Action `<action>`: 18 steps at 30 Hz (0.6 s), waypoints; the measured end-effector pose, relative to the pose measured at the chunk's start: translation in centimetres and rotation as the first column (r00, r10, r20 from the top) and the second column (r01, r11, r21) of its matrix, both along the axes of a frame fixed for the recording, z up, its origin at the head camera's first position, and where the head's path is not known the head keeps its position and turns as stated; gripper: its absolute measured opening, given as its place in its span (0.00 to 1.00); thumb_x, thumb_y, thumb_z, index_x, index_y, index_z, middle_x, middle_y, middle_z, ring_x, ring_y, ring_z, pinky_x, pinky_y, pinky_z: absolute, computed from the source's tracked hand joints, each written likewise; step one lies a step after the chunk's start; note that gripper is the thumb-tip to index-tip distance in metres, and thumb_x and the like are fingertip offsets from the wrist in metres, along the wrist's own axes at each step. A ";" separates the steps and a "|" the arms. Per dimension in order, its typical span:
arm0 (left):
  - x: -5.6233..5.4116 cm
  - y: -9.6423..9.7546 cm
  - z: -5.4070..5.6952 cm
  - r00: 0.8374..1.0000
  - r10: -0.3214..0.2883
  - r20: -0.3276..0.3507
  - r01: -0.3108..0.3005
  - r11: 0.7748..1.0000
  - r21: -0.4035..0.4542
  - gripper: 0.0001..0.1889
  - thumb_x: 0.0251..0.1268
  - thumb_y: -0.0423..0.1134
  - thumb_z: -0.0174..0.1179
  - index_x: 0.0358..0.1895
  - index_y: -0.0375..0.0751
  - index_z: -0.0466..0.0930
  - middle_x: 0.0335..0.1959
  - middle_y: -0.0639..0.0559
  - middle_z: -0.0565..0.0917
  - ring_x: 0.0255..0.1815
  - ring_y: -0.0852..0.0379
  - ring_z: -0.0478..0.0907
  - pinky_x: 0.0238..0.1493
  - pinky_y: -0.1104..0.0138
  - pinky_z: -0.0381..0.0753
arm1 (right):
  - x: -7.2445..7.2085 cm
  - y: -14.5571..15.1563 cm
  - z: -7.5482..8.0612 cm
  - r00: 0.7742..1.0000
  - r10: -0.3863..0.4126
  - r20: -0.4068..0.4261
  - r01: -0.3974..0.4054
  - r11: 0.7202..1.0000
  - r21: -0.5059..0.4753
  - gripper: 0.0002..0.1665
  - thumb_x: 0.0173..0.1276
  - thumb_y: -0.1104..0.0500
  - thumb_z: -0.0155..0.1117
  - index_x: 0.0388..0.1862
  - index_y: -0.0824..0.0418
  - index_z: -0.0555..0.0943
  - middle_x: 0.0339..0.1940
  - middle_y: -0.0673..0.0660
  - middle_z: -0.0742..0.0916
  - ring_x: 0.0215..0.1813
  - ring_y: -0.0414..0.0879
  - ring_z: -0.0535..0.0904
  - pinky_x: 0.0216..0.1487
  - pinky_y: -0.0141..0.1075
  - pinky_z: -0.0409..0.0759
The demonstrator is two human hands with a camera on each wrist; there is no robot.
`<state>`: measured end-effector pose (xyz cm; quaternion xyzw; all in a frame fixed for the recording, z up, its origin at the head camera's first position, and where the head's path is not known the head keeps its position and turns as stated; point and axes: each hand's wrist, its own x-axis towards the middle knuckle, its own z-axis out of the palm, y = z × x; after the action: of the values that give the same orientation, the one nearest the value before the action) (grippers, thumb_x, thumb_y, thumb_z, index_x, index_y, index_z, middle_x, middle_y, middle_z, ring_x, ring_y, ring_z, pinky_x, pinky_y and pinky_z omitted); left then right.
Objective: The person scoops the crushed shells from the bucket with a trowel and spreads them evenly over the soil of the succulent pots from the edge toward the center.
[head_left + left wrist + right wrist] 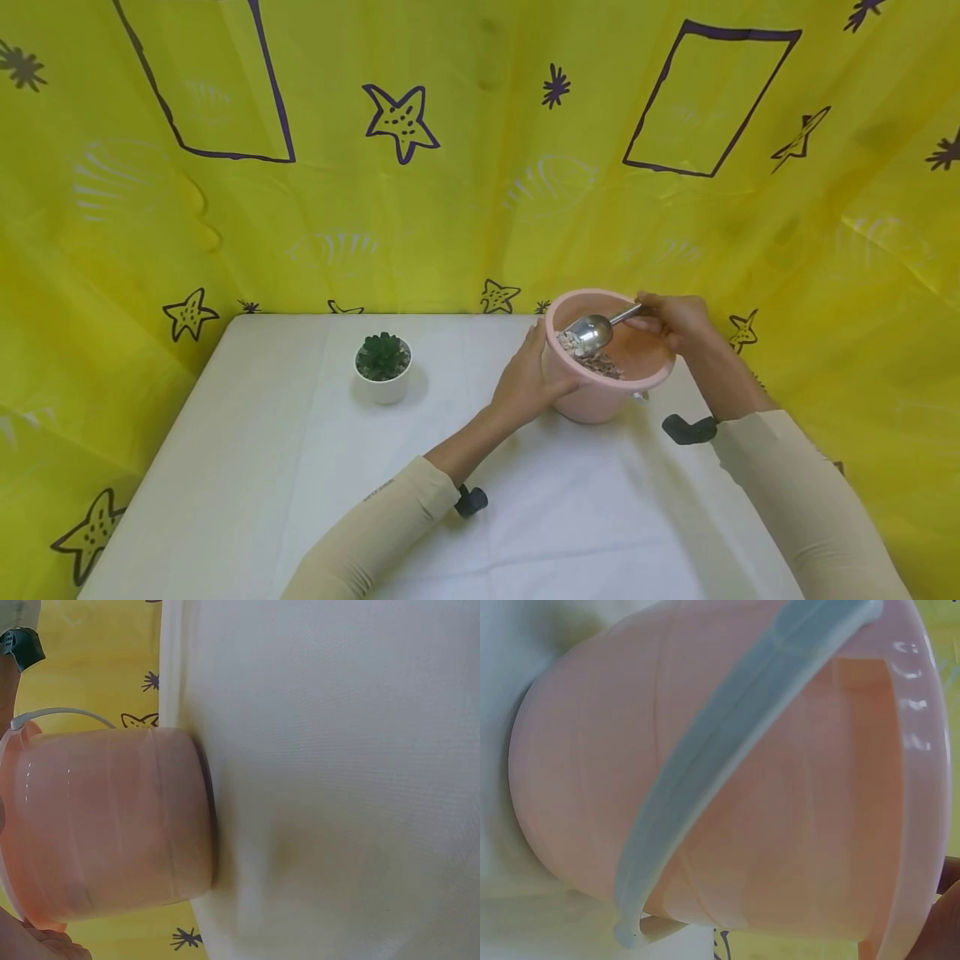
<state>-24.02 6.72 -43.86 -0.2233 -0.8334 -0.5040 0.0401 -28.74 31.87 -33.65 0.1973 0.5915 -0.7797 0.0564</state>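
Observation:
A pink bucket (588, 404) stands at the right of the white table, its mouth turned toward the head camera. My left hand (523, 379) grips its left side, thumb along the near rim and fingers around the outer wall. Inside lie small pale pebbles (602, 364). My right hand (675, 320) reaches over the right rim and holds the handle of a metal scoop (592, 333). The scoop's bowl is inside the bucket, close over the pebbles. A pale grey carrying handle (720, 742) hangs down across the bucket's outer wall in the right wrist view.
A small succulent in a white pot (384, 385) stands on the table (255, 450) to the left of the bucket. Right behind the table's back edge hangs a yellow curtain (465, 208) with starfish drawings. Each wrist carries a dark camera mount (688, 430).

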 end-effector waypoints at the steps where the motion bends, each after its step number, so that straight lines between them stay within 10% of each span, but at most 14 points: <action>1: 0.0 0.0 0.0 1.000 0.000 -0.002 0.000 1.000 0.002 0.61 0.58 0.59 0.77 0.88 0.51 0.44 0.84 0.49 0.60 0.77 0.45 0.67 0.69 0.46 0.74 | 0.0 0.0 0.0 1.000 -0.002 0.000 0.002 1.000 -0.008 0.13 0.80 0.69 0.59 0.32 0.69 0.81 0.26 0.61 0.87 0.28 0.51 0.91 0.37 0.38 0.89; 18: -0.2 0.1 -0.1 1.000 -0.006 -0.019 0.006 1.000 0.000 0.62 0.57 0.58 0.78 0.88 0.51 0.44 0.83 0.50 0.62 0.76 0.46 0.69 0.67 0.48 0.77 | 0.1 0.6 0.0 0.998 -0.052 0.027 0.053 0.996 -0.070 0.09 0.79 0.68 0.59 0.35 0.69 0.79 0.26 0.60 0.87 0.29 0.52 0.91 0.38 0.38 0.89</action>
<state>-24.21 6.77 -43.99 -0.2306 -0.8322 -0.5022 0.0463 -28.62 32.44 -33.64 0.2206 0.5575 -0.7987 0.0503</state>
